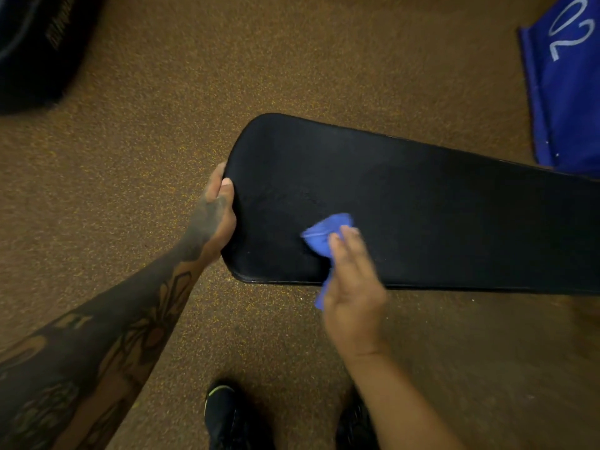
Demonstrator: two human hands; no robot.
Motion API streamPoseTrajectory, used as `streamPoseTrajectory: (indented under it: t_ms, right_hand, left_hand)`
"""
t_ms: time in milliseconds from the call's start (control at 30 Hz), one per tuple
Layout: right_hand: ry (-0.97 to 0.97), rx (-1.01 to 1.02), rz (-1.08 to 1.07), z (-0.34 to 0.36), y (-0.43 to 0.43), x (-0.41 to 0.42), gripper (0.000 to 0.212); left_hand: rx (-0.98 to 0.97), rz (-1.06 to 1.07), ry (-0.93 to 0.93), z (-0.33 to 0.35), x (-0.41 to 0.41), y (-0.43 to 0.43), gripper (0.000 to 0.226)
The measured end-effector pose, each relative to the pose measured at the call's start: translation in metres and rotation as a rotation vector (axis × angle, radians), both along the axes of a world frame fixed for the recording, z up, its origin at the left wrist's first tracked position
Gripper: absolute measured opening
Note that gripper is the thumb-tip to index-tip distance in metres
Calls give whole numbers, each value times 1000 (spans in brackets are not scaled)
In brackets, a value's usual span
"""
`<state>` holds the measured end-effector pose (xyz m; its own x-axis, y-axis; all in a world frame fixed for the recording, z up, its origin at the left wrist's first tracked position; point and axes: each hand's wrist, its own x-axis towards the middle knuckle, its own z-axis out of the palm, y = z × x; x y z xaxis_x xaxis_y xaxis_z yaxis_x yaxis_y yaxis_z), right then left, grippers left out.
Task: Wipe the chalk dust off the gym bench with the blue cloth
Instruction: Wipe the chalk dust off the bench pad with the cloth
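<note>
A long black padded gym bench stretches from the middle of the view out to the right edge. My left hand grips its rounded left end, thumb on top of the pad. My right hand presses the bunched blue cloth onto the pad near its front edge, close to the left end. Part of the cloth hangs below my palm, over the bench's front edge. The hand and cloth are slightly blurred. Faint grey smudges show on the pad above the cloth.
Speckled brown rubber flooring surrounds the bench. A large black tyre-like object lies at the top left. A blue box with white numbers stands at the top right behind the bench. My black shoes are at the bottom.
</note>
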<state>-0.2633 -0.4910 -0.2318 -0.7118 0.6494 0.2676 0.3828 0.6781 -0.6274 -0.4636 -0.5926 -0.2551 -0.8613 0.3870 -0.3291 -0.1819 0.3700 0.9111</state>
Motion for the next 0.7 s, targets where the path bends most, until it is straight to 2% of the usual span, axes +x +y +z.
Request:
streamPoseTrajectory:
  t_ms: [67, 133, 200, 267, 300, 400, 433, 567, 700]
  right_hand:
    - [-27, 27, 203, -3, -32, -18, 46]
    - [-57, 74, 304, -4, -35, -25, 43]
    - [-74, 97, 258, -6, -19, -27, 42]
    - [-89, 92, 222, -3, -16, -33, 42]
    - [-101, 109, 298, 0, -24, -36, 42]
    - [-129, 198, 697, 2, -39, -40, 39]
    - [-144, 225, 748, 1, -30, -45, 39]
    - [-149, 182, 544, 5, -16, -61, 41]
    - [-143, 164, 713, 6, -43, -56, 43]
  left_hand:
    - [34, 23, -22, -2, 0, -2, 40]
    - [66, 31, -73, 0, 0, -1, 38]
    - [99, 19, -130, 4, 0, -2, 37]
    - [114, 23, -167, 4, -3, -4, 46]
    - [131, 13, -185, 3, -3, -5, 49]
    - [218, 17, -273, 10, 0, -3, 43]
    - [232, 11, -297, 9, -1, -3, 44]
    - [213, 48, -310, 8, -3, -4, 44]
    - [245, 85, -361, 5, -6, -5, 44]
